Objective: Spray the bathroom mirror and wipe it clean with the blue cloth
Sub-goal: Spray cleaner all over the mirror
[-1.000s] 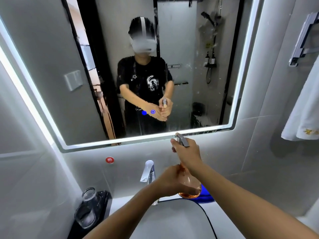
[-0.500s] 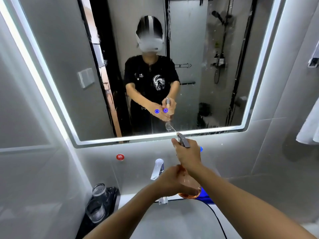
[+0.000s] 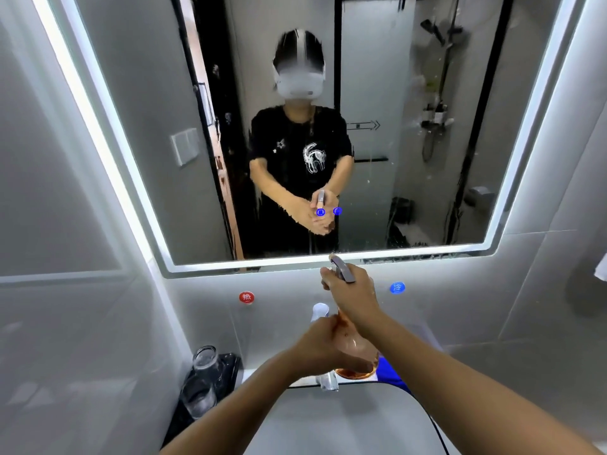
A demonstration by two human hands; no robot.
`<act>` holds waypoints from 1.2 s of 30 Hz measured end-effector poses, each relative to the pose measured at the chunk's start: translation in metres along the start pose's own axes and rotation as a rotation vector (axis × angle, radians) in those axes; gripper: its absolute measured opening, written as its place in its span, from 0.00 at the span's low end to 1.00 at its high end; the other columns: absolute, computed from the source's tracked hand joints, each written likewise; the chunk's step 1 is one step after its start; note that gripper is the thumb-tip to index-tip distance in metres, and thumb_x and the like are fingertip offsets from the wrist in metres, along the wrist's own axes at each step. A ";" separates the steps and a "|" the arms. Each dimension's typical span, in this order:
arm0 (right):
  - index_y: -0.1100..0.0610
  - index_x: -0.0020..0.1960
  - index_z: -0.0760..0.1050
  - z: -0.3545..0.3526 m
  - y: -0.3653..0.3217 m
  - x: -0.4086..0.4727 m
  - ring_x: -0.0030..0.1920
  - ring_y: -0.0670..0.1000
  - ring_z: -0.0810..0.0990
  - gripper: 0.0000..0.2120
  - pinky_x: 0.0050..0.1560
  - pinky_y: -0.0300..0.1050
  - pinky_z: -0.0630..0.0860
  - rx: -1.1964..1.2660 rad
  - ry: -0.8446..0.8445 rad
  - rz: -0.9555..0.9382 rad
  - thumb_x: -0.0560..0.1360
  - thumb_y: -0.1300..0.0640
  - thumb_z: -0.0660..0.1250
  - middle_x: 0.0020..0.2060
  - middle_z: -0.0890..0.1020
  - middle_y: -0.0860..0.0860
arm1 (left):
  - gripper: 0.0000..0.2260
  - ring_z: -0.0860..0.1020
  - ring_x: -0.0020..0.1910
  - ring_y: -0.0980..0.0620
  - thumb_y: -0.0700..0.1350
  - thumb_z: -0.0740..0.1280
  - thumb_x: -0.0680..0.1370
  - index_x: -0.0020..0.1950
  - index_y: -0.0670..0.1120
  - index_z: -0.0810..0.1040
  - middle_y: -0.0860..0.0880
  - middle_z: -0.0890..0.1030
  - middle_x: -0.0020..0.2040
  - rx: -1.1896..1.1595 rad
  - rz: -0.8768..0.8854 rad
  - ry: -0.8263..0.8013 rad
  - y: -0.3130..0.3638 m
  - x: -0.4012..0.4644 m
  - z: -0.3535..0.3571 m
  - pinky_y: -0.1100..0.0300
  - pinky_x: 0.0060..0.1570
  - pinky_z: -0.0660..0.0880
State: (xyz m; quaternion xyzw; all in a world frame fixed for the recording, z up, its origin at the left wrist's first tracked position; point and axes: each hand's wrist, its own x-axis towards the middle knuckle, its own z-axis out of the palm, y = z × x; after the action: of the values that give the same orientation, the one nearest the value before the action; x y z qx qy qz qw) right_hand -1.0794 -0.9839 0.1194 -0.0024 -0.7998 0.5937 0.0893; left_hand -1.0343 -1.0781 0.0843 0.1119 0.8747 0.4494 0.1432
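The lit-edged bathroom mirror fills the upper view, with spray droplets and runs on its centre and right. I hold an amber spray bottle just below the mirror's lower edge, its grey nozzle pointing at the glass. My right hand grips the bottle's neck and trigger head. My left hand wraps the bottle's round body from the left. A blue cloth lies on the counter behind the bottle, mostly hidden.
A chrome faucet stands behind my hands over the white basin. Red and blue round labels mark the wall. Glass cups sit on a black tray at the left. A white towel hangs at the right edge.
The view has shifted left and closer to the mirror. Both hands keep the same hold on the bottle. More droplets and runs show on the glass.
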 end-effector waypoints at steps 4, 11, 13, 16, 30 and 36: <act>0.64 0.39 0.76 0.013 -0.002 -0.001 0.43 0.59 0.80 0.18 0.46 0.51 0.76 0.001 0.045 0.006 0.77 0.49 0.66 0.37 0.81 0.61 | 0.31 0.78 0.56 0.51 0.50 0.80 0.64 0.64 0.49 0.73 0.48 0.76 0.61 -0.004 0.012 0.013 -0.008 -0.002 -0.005 0.63 0.53 0.77; 0.61 0.36 0.75 0.025 -0.006 -0.004 0.36 0.52 0.77 0.18 0.43 0.50 0.74 -0.046 0.056 0.027 0.78 0.49 0.65 0.31 0.77 0.56 | 0.28 0.77 0.54 0.54 0.44 0.78 0.69 0.65 0.49 0.71 0.53 0.77 0.57 -0.016 0.019 0.007 -0.013 -0.008 -0.012 0.71 0.48 0.74; 0.63 0.39 0.77 0.027 -0.006 -0.004 0.40 0.58 0.81 0.18 0.45 0.52 0.77 -0.040 0.039 0.022 0.78 0.49 0.65 0.36 0.81 0.60 | 0.29 0.77 0.55 0.53 0.45 0.78 0.69 0.66 0.49 0.70 0.52 0.77 0.58 -0.011 0.023 0.007 -0.014 -0.011 -0.014 0.70 0.50 0.75; 0.64 0.42 0.77 0.031 -0.008 -0.006 0.42 0.57 0.79 0.17 0.45 0.50 0.74 -0.044 -0.002 0.012 0.77 0.50 0.65 0.36 0.82 0.58 | 0.31 0.77 0.59 0.48 0.47 0.79 0.68 0.68 0.48 0.70 0.49 0.78 0.62 -0.022 0.000 0.023 -0.018 -0.014 -0.016 0.58 0.59 0.77; 0.59 0.40 0.78 0.067 -0.017 -0.016 0.41 0.56 0.78 0.15 0.43 0.48 0.77 -0.047 -0.005 0.019 0.78 0.48 0.65 0.31 0.76 0.54 | 0.37 0.78 0.59 0.47 0.53 0.79 0.62 0.68 0.47 0.71 0.49 0.79 0.61 -0.031 -0.039 0.078 -0.036 -0.036 -0.034 0.51 0.61 0.76; 0.61 0.46 0.80 0.080 -0.020 -0.020 0.47 0.58 0.80 0.15 0.55 0.56 0.77 -0.061 -0.075 -0.015 0.78 0.49 0.64 0.39 0.83 0.58 | 0.36 0.79 0.58 0.47 0.53 0.79 0.62 0.67 0.46 0.72 0.48 0.79 0.60 -0.046 -0.049 0.086 -0.041 -0.044 -0.042 0.50 0.60 0.77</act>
State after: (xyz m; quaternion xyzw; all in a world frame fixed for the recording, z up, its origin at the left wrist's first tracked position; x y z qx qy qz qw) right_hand -1.0698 -1.0680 0.1131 0.0233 -0.8204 0.5678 0.0637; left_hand -1.0106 -1.1480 0.0804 0.0674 0.8719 0.4702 0.1189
